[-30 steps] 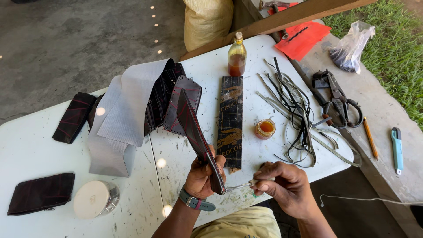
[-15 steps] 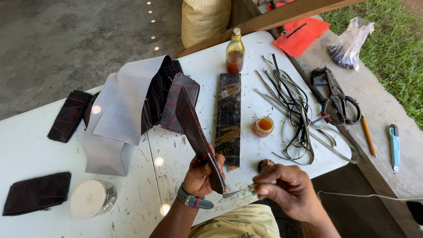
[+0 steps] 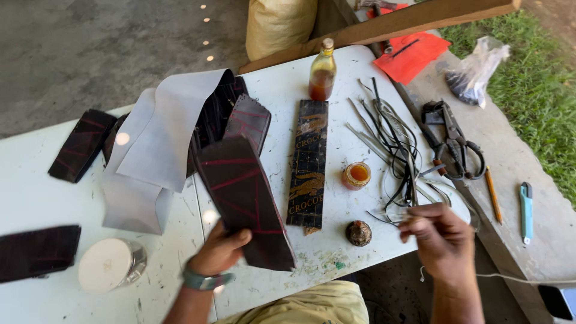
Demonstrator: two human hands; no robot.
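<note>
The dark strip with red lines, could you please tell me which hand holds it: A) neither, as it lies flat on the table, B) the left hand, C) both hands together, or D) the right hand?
B: the left hand grips the lower edge of the dark strip with red lines, lifting it off the table, while the right hand is apart from it, over by the loose black and grey strips.
</note>
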